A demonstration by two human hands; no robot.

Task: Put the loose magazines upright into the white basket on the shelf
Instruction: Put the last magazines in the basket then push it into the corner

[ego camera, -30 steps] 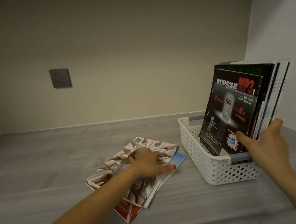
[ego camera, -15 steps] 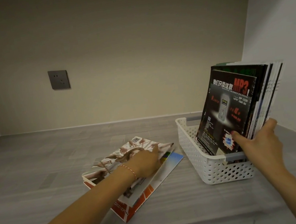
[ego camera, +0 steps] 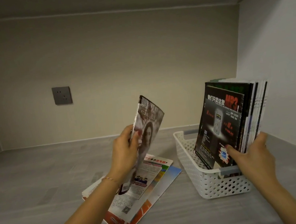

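White basket [ego camera: 209, 184] waits: my left hand [ego camera: 124, 152] grips one magazine [ego camera: 147, 130], right hand [ego camera: 252, 156] holds upright magazines [ego camera: 238, 118] aside; next, slot it in.

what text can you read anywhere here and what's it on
"我们只卖这款 MP3": headline on the black front magazine standing in the white basket.
Model line under that headline: too small to read.
Title on the lifted magazine in the left hand: too dark and tilted to read.
Print on the flat magazines on the shelf: blurred.
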